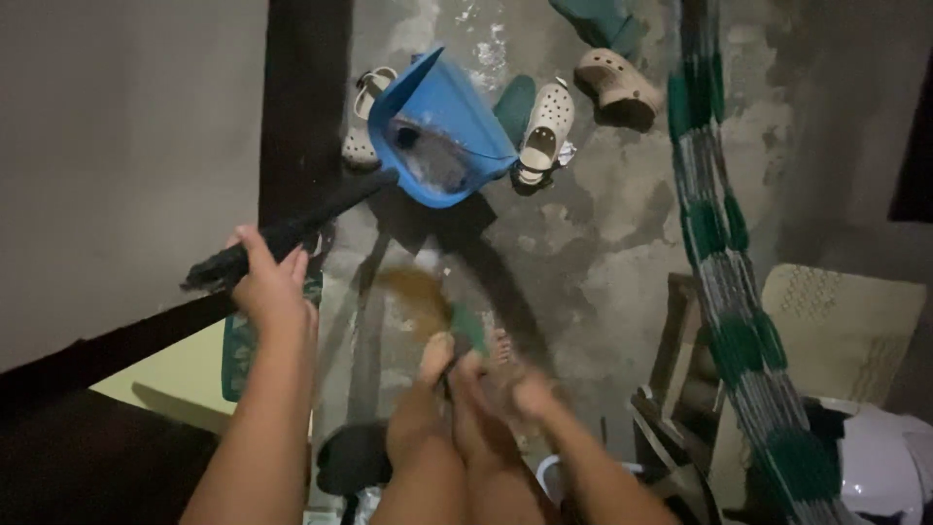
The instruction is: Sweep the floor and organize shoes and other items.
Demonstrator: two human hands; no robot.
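Observation:
My left hand (270,284) grips the long black handle (292,231) of a blue dustpan (439,124). The pan hangs tilted above the floor with grey dust and debris inside it. My right hand (505,389) is blurred with motion, lower and to the right, closed around the green handle of a small broom (428,301) whose brown bristles point up and left. My bare legs and feet show below, between the two arms.
Several pale clogs (546,126) and sandals lie on the stained concrete floor (603,243) behind the dustpan. A green and white woven hammock (724,253) hangs down the right side. A grey wall (126,146) stands left, and a white plastic object (875,467) sits bottom right.

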